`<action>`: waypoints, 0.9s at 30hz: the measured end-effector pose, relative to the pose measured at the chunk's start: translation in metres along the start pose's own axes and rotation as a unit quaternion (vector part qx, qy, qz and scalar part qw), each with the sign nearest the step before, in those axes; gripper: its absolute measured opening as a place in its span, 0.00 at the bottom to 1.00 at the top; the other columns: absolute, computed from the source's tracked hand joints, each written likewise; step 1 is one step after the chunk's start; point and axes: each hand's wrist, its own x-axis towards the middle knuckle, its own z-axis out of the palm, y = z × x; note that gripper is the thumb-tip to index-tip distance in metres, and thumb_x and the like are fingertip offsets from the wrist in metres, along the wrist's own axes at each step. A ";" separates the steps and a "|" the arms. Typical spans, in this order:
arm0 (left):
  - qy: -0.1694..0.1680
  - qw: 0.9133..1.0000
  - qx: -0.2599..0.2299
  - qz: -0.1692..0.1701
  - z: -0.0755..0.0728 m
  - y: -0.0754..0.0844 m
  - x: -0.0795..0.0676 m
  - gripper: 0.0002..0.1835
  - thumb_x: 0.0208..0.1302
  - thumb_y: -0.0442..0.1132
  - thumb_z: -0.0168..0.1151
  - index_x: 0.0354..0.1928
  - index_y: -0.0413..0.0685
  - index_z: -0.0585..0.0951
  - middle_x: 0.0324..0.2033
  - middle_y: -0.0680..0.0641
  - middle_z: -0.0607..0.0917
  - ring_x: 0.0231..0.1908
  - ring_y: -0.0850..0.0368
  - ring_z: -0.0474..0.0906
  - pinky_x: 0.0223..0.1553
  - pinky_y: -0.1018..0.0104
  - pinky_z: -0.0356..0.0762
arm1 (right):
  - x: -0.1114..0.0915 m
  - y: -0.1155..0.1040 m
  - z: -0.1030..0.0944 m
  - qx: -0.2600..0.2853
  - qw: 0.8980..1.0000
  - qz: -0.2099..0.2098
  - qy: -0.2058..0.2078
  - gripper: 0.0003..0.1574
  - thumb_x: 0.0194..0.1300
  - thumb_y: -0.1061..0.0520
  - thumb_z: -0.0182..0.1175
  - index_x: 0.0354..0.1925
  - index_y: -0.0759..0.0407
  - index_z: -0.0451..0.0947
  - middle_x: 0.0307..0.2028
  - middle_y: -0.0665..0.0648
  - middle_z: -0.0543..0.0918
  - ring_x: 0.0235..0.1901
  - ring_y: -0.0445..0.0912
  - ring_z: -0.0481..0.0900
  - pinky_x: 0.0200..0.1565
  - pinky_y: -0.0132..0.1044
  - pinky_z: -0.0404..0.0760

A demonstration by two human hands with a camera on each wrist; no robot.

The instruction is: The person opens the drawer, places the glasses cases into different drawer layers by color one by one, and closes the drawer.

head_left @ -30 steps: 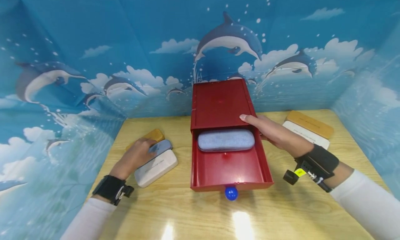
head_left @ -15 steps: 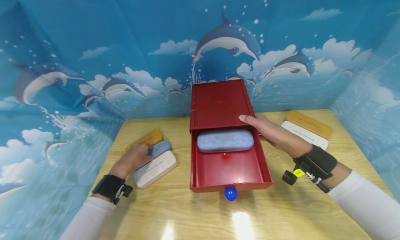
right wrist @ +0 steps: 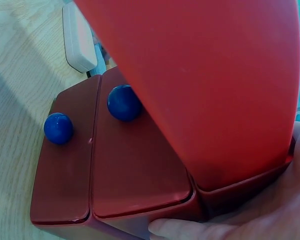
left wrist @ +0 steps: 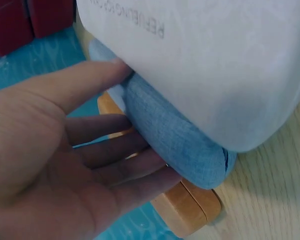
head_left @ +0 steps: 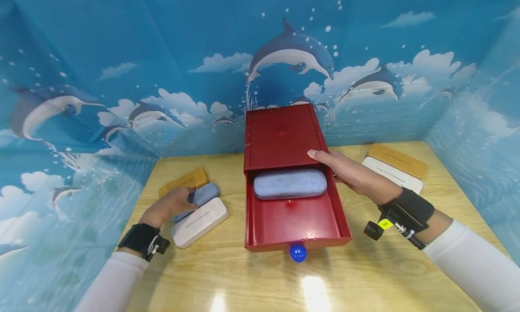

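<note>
My left hand (head_left: 176, 205) is at a blue fabric glasses case (head_left: 206, 194) on the table's left side. In the left wrist view its thumb lies along one side of the blue case (left wrist: 165, 130) and its fingers along the other, pinching it. The blue case lies between a white case (head_left: 200, 222) and a tan case (head_left: 184, 181). My right hand (head_left: 345, 169) grips the right side of a red drawer cabinet (head_left: 284, 136), thumb on top. The cabinet's top drawer (head_left: 294, 219) is pulled out, with a light-blue glasses case (head_left: 290, 183) lying at its back.
A white case (head_left: 392, 173) and a tan case (head_left: 400, 159) lie behind the right hand. The pulled-out drawer has a blue knob (head_left: 298, 253). Two lower drawers with blue knobs (right wrist: 124, 103) are closed. A dolphin-print cloth (head_left: 215, 90) stands behind the wooden table (head_left: 227, 276).
My left hand has shifted slightly toward the near end of the blue case, so more of that case shows. The whole head view has drifted a little; the right hand keeps its grip on the cabinet.
</note>
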 end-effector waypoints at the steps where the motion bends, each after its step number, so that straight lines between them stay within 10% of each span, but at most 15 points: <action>1: -0.004 1.000 -0.010 0.002 -0.001 -0.001 0.000 0.34 0.61 0.41 0.64 0.63 0.28 0.64 0.59 0.29 0.71 0.58 0.35 0.66 0.55 0.43 0.68 | 0.000 0.000 0.000 0.001 1.000 0.001 0.002 0.40 0.69 0.33 0.45 0.67 0.57 0.57 0.56 0.64 0.72 0.53 0.55 0.73 0.55 0.54 0.71; 17: -0.005 1.000 -0.016 0.010 -0.005 -0.012 0.008 0.37 0.56 0.44 0.68 0.61 0.28 0.68 0.55 0.31 0.76 0.50 0.42 0.75 0.49 0.48 0.74 | 0.001 0.000 0.000 0.000 1.000 0.002 0.005 0.40 0.69 0.33 0.45 0.67 0.56 0.57 0.56 0.63 0.72 0.53 0.55 0.73 0.55 0.54 0.71; 21: 0.008 1.000 0.010 0.023 -0.002 -0.015 0.010 0.35 0.56 0.46 0.68 0.59 0.29 0.70 0.32 0.41 0.84 0.33 0.56 0.78 0.40 0.57 0.76 | 0.001 0.000 0.000 0.003 1.000 0.006 0.008 0.40 0.68 0.32 0.46 0.67 0.55 0.58 0.56 0.62 0.72 0.53 0.54 0.73 0.55 0.54 0.71; 27: 0.023 0.998 0.028 0.042 -0.003 -0.015 0.007 0.32 0.57 0.48 0.67 0.56 0.32 0.73 0.11 0.57 0.60 0.13 0.62 0.55 0.21 0.65 0.61 | 0.000 0.000 -0.001 0.002 1.000 0.007 0.003 0.40 0.69 0.32 0.45 0.66 0.56 0.59 0.55 0.63 0.73 0.52 0.54 0.74 0.54 0.53 0.72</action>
